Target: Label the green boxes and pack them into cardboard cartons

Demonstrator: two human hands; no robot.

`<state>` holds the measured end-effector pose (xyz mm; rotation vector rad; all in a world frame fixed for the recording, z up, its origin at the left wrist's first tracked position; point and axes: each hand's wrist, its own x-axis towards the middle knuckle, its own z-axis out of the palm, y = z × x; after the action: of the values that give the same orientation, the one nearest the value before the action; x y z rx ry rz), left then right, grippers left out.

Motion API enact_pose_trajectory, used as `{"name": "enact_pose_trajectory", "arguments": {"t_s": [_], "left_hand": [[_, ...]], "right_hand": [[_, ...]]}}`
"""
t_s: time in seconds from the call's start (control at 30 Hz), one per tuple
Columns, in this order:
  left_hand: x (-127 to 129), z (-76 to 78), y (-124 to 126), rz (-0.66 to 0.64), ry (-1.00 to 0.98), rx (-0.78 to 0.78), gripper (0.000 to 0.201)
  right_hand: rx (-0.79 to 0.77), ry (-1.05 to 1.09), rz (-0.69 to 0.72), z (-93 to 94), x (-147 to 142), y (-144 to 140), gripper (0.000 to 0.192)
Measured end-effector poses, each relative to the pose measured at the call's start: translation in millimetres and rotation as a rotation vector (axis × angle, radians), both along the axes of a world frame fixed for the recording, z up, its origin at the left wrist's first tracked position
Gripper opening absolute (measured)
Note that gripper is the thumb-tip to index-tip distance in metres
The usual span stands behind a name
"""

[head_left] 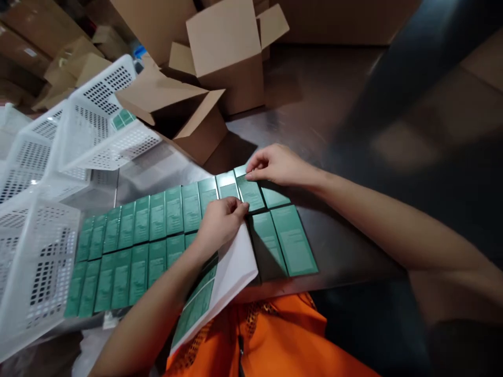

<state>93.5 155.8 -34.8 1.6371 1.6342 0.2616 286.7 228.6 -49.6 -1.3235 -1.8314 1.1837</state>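
Two rows of flat green boxes [190, 207] lie side by side on the metal table. My left hand [220, 222] is closed on the top edge of a white sheet [238, 256], which hangs tilted over the front row. Green printed rectangles [196, 303] show on the sheet's lower left part. Over the back row near its right end, my right hand [277, 165] has thumb and fingertips pinched at the top of a green box [250, 193]. Whatever lies between those fingertips is too small to make out.
White perforated plastic baskets [51, 235] stand at the left, one with green pieces [123, 119] inside. Open cardboard boxes [204, 131] sit behind the rows. The metal table [314, 115] extends to the right. More cartons [35, 31] are stacked at the far left.
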Motion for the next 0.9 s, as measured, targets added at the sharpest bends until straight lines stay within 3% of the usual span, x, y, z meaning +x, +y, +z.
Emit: {"name": "enact_pose_trajectory", "arguments": {"t_s": [0.33,0.9], "left_hand": [[7,5.1,3,-0.06,0.18,0.034,0.029],[12,4.0,5,-0.051,0.242,0.063,0.026]], "right_hand": [[0.137,-0.172,-0.011,-3.6,-4,-4,0.005],[0.141,-0.259,-0.041,-0.4,-9,-8,0.003]]}}
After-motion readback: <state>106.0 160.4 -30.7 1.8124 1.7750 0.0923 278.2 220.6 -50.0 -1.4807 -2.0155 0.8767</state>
